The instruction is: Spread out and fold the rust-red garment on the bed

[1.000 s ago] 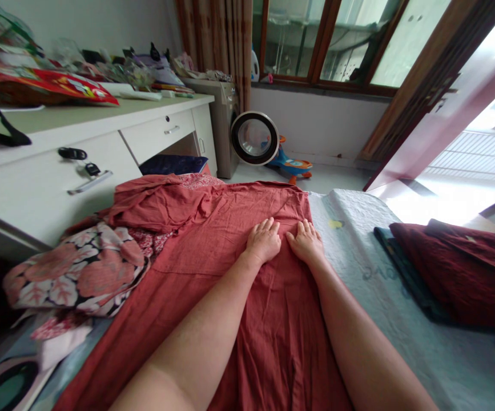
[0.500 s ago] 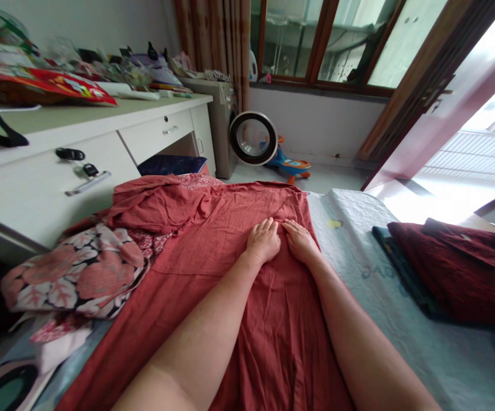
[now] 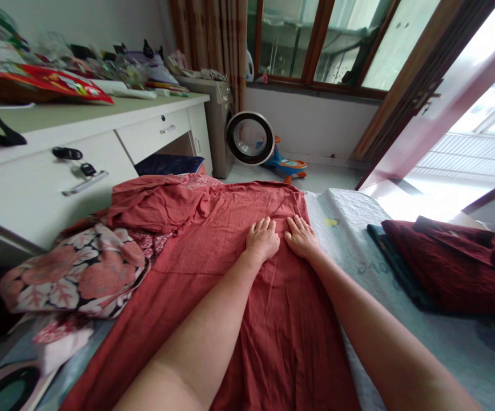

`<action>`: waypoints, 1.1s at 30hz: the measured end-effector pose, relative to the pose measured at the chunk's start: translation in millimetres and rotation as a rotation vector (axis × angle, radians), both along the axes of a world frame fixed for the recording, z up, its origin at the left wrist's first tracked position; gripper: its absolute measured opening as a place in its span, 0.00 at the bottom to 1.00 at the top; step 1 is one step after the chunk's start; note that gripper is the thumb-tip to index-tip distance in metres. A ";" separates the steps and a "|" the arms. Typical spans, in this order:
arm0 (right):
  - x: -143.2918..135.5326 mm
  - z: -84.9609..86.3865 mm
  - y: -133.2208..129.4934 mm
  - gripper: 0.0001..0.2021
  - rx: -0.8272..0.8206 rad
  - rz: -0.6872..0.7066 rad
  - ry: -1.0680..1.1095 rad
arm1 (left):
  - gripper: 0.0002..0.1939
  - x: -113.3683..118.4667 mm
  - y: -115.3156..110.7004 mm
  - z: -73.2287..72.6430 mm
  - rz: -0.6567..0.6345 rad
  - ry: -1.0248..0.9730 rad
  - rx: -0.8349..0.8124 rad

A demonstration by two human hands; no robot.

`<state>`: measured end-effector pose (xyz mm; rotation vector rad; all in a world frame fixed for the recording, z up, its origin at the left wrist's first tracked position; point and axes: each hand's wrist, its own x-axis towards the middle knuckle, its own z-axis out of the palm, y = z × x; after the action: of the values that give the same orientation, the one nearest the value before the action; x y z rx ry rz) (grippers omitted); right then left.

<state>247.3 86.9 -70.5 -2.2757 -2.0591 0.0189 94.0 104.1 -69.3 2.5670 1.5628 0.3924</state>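
A rust-red garment [image 3: 213,251] lies spread over the bed, lightly creased, with its upper left part bunched up. My left hand [image 3: 263,238] rests palm down on the cloth, fingers stretched forward. Just to its right, my right hand [image 3: 302,237] lies flat near the garment's right edge, fingers spread. Neither hand grips the fabric. Left of the garment is a crumpled floral cloth [image 3: 88,271] in pink, black and white.
Folded dark red clothes [image 3: 453,265] lie at the right on the pale blue bedsheet [image 3: 358,245]. A white cabinet [image 3: 28,188] with cluttered top stands left. Beyond are a washing machine with its round door [image 3: 250,138] open and a blue ride-on toy [image 3: 288,164].
My right hand has shifted slightly right, away from my left hand, and its fingers have spread. My left hand stays nearly in place. The view has turned slightly right.
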 end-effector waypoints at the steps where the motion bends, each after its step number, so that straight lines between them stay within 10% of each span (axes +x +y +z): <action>1: 1.8 0.5 0.7 0.31 -0.005 -0.019 0.006 | 0.28 0.1 -0.5 0.4 0.014 -0.003 0.000; 6: 7.0 6.9 3.6 0.33 0.049 -0.053 0.022 | 0.29 0.1 -3.6 3.4 0.074 -0.007 -0.028; 15: 7.5 -1.0 22.6 0.27 0.064 0.431 0.166 | 0.27 -2.4 -6.8 5.3 0.089 -0.014 -0.016; 33: 1.7 0.5 57.3 0.35 -0.029 0.033 0.058 | 0.28 -8.5 -11.8 3.1 0.122 -0.010 0.020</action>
<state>249.0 144.1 -70.0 -2.2298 -2.0812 0.1157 85.6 92.3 -66.2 2.4874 1.7262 0.4336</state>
